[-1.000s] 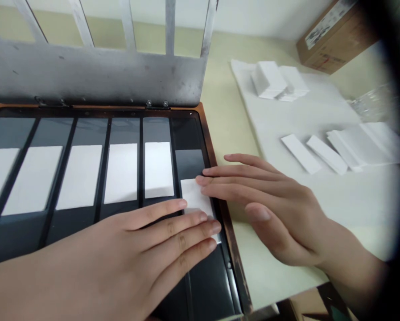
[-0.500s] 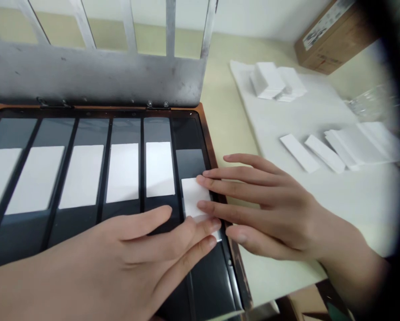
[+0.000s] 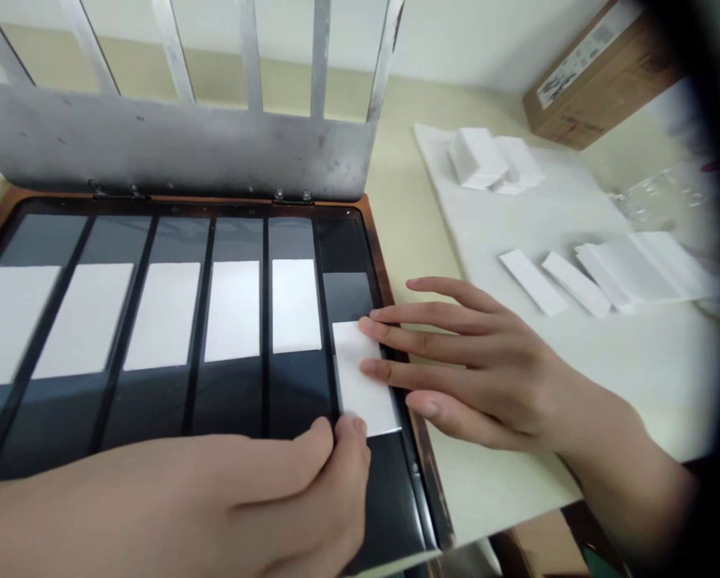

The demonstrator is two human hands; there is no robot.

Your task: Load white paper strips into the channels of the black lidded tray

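A white rectangular card (image 3: 363, 393) lies in the far-right slot of the black framed tray (image 3: 404, 522), set lower than the cards in the other slots. My right hand (image 3: 486, 365) is open, its fingers spread, with fingertips resting on the card's right part and the tray edge. At the card's lower left corner, my left hand (image 3: 287, 498) is closed, thumb and index finger pinched together at the corner; its other fingers are curled and partly hidden. A dark grey film (image 3: 346, 295) shows above the card.
White cards (image 3: 296, 305) lie in the tray's other slots. Behind, a slotted metal lid (image 3: 215, 144) stands raised on hinges. To the right, a white sheet (image 3: 528, 217) bears stacked white pieces (image 3: 480, 156) and several loose strips (image 3: 533, 281). A cardboard box (image 3: 594, 80) sits beyond.
My left hand has pulled back toward me, and its outstretched fingers have curled into a pinch at the card's corner. More of the card shows. My right hand has stayed on it.
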